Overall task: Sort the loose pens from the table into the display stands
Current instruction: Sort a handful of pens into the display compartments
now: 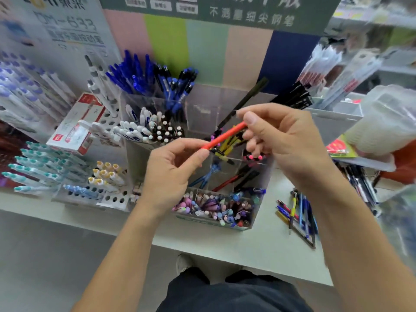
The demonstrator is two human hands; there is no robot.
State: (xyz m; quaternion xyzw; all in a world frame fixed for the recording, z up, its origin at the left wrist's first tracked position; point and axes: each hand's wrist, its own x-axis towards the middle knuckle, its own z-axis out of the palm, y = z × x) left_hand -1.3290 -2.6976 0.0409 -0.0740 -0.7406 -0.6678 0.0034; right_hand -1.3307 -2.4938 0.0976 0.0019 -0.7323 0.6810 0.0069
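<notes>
— Where is the slim red-orange plastic pen [225,135] found?

— It is held in the air above the clear acrylic compartment stand [227,176], slanting up to the right. Its lower end is pinched between the curled thumb and forefinger of the left hand [173,174]; its upper end is gripped under the thumb of the right hand [286,143], whose other fingers are curled beneath.

— How are the arms posed?

— Both bare forearms are stretched forward from below, converging over the stand.

— And what is seen around it?

— A loose pile of blue, red and yellow pens [297,217] is lying on the pale table [247,248], right of the stand. White perforated racks of teal-capped pens [38,174] are set to the left.
</notes>
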